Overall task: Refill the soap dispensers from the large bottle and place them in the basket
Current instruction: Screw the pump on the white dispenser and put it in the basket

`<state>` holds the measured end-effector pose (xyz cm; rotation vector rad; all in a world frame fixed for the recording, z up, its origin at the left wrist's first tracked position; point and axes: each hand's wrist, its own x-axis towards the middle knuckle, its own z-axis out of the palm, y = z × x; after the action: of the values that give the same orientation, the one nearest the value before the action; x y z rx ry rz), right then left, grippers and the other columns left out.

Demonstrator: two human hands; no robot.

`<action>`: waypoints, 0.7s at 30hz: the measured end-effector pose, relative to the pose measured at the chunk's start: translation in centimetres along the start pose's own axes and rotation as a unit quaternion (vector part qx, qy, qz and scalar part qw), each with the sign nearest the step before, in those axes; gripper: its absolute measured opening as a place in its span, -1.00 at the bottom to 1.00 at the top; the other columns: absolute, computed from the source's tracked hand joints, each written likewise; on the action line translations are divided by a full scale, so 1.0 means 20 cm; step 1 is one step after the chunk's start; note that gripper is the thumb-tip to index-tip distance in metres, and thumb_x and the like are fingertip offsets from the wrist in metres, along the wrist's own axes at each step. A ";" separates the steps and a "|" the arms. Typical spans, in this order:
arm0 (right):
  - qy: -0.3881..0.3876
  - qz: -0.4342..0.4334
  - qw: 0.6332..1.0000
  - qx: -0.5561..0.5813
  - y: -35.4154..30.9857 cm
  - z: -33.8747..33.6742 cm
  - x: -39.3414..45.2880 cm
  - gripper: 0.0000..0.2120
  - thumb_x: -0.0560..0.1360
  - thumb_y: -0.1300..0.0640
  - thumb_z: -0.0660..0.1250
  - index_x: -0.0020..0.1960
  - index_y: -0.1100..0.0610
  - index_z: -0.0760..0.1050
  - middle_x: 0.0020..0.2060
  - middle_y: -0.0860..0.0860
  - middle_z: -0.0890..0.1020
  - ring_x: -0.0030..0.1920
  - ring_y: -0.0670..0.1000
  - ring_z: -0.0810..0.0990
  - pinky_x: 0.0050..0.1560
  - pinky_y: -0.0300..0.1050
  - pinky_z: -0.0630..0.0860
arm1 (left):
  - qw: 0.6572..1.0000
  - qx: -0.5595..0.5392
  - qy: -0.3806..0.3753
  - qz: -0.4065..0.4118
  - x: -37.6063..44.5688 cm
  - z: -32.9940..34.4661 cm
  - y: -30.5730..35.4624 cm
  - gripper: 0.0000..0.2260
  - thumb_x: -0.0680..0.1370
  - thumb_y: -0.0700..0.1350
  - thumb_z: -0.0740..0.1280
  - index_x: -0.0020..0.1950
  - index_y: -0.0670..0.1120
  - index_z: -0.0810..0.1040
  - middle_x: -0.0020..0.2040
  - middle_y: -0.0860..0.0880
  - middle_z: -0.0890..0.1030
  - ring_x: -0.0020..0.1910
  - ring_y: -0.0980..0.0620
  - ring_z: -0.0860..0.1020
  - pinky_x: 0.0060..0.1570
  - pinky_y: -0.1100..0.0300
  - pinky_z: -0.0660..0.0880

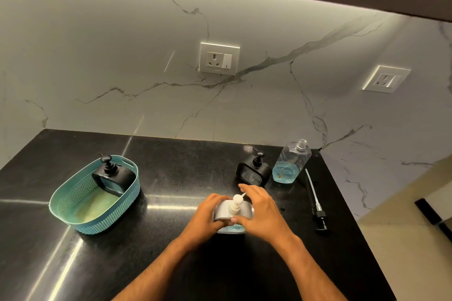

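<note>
- My left hand [208, 212] curls round the left side of the grey soap dispenser [232, 214], gripping it near the front middle of the counter [176, 173].
- My right hand [261, 212] wraps the dispenser's right side, thumb on its front, fingers reaching over beside the white pump [236, 203] that sits on top.
- A strip of blue soap shows at the bottom of the grey dispenser, below my thumbs.
- Just behind my right hand stands a black dispenser [253, 171] with its pump on; how full it is I cannot tell.
- Beside it, toward the counter's back right corner, stands the large clear bottle [291, 162], cap off, with blue soap filling about its lowest third.
- The bottle's black pump with its long tube [315, 200] lies flat along the right edge of the counter.
- Toward the left edge sits the teal basket [73, 205], holding another black dispenser [113, 175] leaned against its back right wall.
- The counter is dark polished stone, catching streaks of light.
- Behind it rises a white veined marble wall [122, 56] with two sockets [219, 58], under dark cabinets.
</note>
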<state>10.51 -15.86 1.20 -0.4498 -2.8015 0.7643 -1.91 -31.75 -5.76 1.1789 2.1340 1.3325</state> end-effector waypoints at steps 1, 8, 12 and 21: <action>-0.023 0.013 1.000 0.000 0.03 -0.01 -0.01 -0.17 0.30 -0.14 0.58 0.49 0.01 0.38 0.27 -0.14 0.51 0.28 -0.13 0.43 0.32 -0.27 0.32 | 1.000 0.012 -0.005 0.002 0.01 -0.01 -0.01 -0.51 0.43 0.10 0.57 0.31 0.05 0.56 0.17 0.17 0.55 0.18 0.21 0.53 0.17 0.32 0.45; -0.048 0.054 0.997 -0.007 0.08 0.00 -0.08 -0.39 0.40 0.07 0.55 0.42 -0.04 0.46 0.21 -0.17 0.56 0.19 -0.17 0.51 0.26 -0.15 0.52 | 0.997 0.071 -0.017 -0.017 0.02 -0.07 -0.03 -0.42 0.37 0.06 0.57 0.36 0.06 0.53 0.22 0.17 0.57 0.21 0.21 0.53 0.27 0.17 0.52; -0.051 0.071 0.996 0.000 0.07 0.00 -0.05 -0.39 0.38 0.06 0.60 0.39 -0.03 0.51 0.18 -0.14 0.59 0.17 -0.16 0.52 0.25 -0.14 0.52 | 0.996 0.080 -0.018 -0.025 0.02 -0.10 -0.01 -0.47 0.37 -0.02 0.60 0.32 0.03 0.59 0.19 0.12 0.63 0.18 0.17 0.57 0.24 0.16 0.57; -0.015 0.066 0.997 0.035 -0.01 -0.01 -0.01 -0.43 0.20 0.02 0.67 0.20 -0.03 0.67 0.00 -0.16 0.68 -0.02 -0.20 0.63 0.00 -0.25 0.64 | 0.997 0.070 -0.007 -0.021 0.01 -0.22 0.06 -0.50 0.40 -0.15 0.60 0.32 -0.04 0.60 0.22 0.05 0.63 0.20 0.12 0.59 0.27 0.14 0.56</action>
<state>10.66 -16.00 1.45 -0.6214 -2.7836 0.9003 -4.46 -33.76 -2.46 1.1855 2.2613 1.1706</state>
